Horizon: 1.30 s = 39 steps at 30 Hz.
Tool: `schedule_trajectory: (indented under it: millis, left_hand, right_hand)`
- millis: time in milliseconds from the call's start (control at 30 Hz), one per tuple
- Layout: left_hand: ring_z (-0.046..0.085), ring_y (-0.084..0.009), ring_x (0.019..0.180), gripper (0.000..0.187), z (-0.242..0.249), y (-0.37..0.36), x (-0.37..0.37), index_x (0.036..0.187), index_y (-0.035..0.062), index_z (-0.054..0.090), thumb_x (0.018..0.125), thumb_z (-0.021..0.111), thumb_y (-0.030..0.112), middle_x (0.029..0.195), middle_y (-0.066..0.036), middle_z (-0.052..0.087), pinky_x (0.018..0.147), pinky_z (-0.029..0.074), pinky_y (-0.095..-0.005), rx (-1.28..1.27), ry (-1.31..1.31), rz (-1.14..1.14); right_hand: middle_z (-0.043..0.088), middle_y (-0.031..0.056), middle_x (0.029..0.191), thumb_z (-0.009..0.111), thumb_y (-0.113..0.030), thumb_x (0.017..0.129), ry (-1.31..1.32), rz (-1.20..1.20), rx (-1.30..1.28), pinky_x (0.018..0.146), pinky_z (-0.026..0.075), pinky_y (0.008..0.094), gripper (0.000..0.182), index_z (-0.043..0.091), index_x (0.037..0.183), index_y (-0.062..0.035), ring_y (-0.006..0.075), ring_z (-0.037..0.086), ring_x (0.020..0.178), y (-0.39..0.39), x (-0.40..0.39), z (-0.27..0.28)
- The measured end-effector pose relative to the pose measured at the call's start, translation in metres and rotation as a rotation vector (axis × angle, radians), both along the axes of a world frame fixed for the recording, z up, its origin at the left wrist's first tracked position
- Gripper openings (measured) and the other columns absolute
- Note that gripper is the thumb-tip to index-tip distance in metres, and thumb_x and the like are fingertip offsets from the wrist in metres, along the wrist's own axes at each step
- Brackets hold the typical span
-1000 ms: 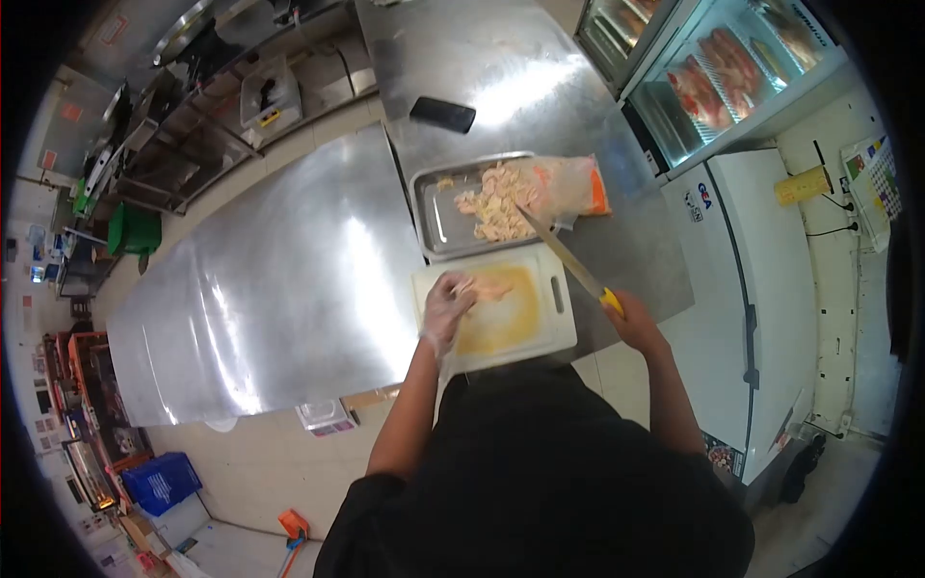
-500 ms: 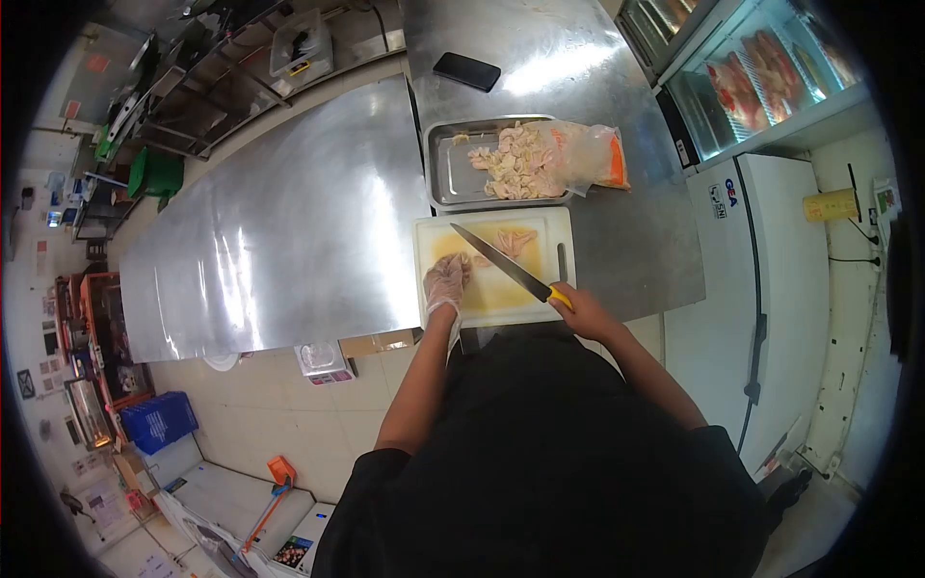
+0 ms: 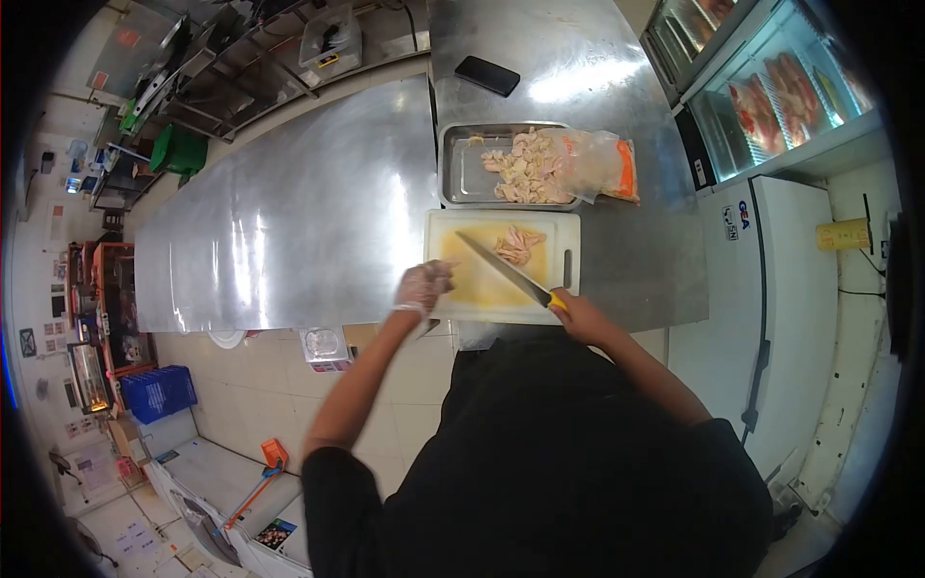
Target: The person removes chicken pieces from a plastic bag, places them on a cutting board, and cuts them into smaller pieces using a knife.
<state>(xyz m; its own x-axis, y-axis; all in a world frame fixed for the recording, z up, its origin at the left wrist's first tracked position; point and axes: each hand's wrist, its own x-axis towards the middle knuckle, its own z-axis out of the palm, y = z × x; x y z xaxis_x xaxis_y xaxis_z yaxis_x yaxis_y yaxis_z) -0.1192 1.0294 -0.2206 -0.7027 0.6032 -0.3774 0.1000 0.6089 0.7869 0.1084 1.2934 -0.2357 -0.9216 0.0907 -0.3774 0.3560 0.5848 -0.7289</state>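
Note:
A kitchen knife (image 3: 503,267) with a yellow handle is in my right hand (image 3: 580,316), its blade slanting up and left over the white cutting board (image 3: 436,229). Just beyond the blade lies a small heap of pale raw meat pieces (image 3: 520,246), apparently chicken. My left hand (image 3: 422,289), in a clear plastic glove, hovers at the board's left edge, its fingers blurred and toward the board. Yellowish liquid covers the board's middle. Behind it, a metal tray (image 3: 462,173) holds more raw meat pieces (image 3: 528,166), partly under a plastic bag (image 3: 599,166) with orange print.
A black phone (image 3: 488,75) lies farther back on the steel table (image 3: 617,231). Another steel table (image 3: 289,212) extends left. To the right stand a white fridge (image 3: 752,289) and a lit display case (image 3: 785,101). A clear bin (image 3: 330,39) sits on a rack.
My left hand has moved left from over the board to its edge. The meat pieces beyond the blade now form a fuller heap. The knife stays in much the same pose.

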Motion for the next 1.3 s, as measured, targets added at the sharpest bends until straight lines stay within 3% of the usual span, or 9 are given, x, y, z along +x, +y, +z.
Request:
schedule_trajectory:
  millis: [67,167,300,400,533,800,1133,1200,1300]
  left_hand:
    - [0.064,-0.017,0.068,0.056,0.012,-0.021,-0.027,0.095,0.0015,0.067,0.098,0.044,0.052,0.074,-0.009,0.069,0.071,0.052,-0.033,-0.309,-0.14,0.025]
    - [0.062,-0.0135,0.071,0.054,0.04,-0.03,-0.025,0.089,-0.0005,0.065,0.096,0.052,0.052,0.074,-0.006,0.064,0.073,0.052,-0.0314,-0.167,-0.19,-0.02]
    - [0.062,-0.0162,0.068,0.059,-0.018,0.027,0.005,0.087,-0.0014,0.063,0.096,0.049,0.056,0.075,-0.009,0.064,0.072,0.053,-0.0315,0.034,-0.33,-0.074]
    - [0.061,-0.0189,0.059,0.056,-0.006,0.077,0.017,0.081,-0.0007,0.063,0.097,0.049,0.051,0.065,-0.009,0.062,0.062,0.053,-0.0319,-0.196,-0.578,0.102]
    - [0.061,-0.0205,0.053,0.057,-0.041,0.065,0.017,0.077,-0.0022,0.063,0.097,0.051,0.05,0.062,-0.012,0.062,0.055,0.052,-0.0326,-0.14,-0.537,0.24]
    - [0.065,-0.0234,0.054,0.039,-0.054,0.042,0.017,0.08,-0.0053,0.065,0.097,0.048,0.026,0.064,-0.017,0.066,0.053,0.052,-0.0339,-0.149,-0.639,0.255]
    - [0.067,-0.0263,0.06,0.041,-0.053,0.033,0.026,0.078,-0.0016,0.066,0.096,0.049,0.031,0.064,-0.016,0.067,0.059,0.053,-0.0365,-0.163,-0.622,0.232]
    - [0.069,-0.0327,0.075,0.036,-0.035,0.034,0.028,0.085,0.0002,0.067,0.095,0.051,0.031,0.077,-0.017,0.069,0.07,0.054,-0.0419,-0.462,-0.264,0.125]
    - [0.065,-0.0367,0.089,0.03,-0.011,0.04,0.039,0.093,0.0029,0.066,0.093,0.055,0.031,0.089,-0.017,0.068,0.08,0.052,-0.0445,-0.607,0.111,0.222]
  right_hand:
    - [0.063,0.0288,0.085,0.05,-0.023,0.098,0.021,0.002,0.035,0.07,0.045,0.0564,0.03,0.048,0.121,-0.0049,0.0484,0.06,0.084,0.003,-0.001,-0.009]
    - [0.063,0.0289,0.087,0.05,-0.022,0.098,0.035,-0.06,0.097,0.071,0.045,0.0562,0.03,0.048,0.124,-0.0068,0.0478,0.06,0.085,0.011,-0.005,-0.012]
    - [0.063,0.0286,0.086,0.051,-0.02,0.096,0.081,-0.159,0.154,0.072,0.046,0.055,0.031,0.049,0.124,-0.0063,0.0475,0.061,0.084,0.021,-0.009,0.014]
    - [0.063,0.0286,0.086,0.051,-0.018,0.095,0.038,-0.128,0.14,0.072,0.046,0.055,0.029,0.05,0.121,-0.0037,0.0475,0.061,0.083,0.017,-0.012,0.033]
    - [0.063,0.0285,0.088,0.05,-0.016,0.094,0.106,-0.051,0.077,0.071,0.046,0.0551,0.028,0.049,0.118,-0.0023,0.0471,0.061,0.083,-0.001,-0.016,0.011]
    - [0.063,0.027,0.085,0.05,-0.014,0.093,0.006,-0.043,0.175,0.07,0.046,0.0557,0.021,0.045,0.11,-0.0024,0.0469,0.061,0.08,-0.006,-0.032,0.012]
    - [0.063,0.024,0.088,0.047,-0.019,0.096,-0.067,0.174,0.254,0.068,0.049,0.0544,0.019,0.043,0.105,-0.0025,0.0439,0.063,0.076,-0.034,-0.046,0.016]
    - [0.063,0.023,0.087,0.045,-0.019,0.097,-0.083,0.193,0.309,0.068,0.05,0.0538,0.018,0.042,0.104,-0.0025,0.0427,0.063,0.076,-0.036,-0.049,0.022]
    - [0.062,0.0228,0.087,0.045,-0.019,0.097,-0.039,0.183,0.311,0.067,0.051,0.0532,0.017,0.043,0.103,-0.0028,0.0419,0.064,0.075,-0.036,-0.046,0.027]
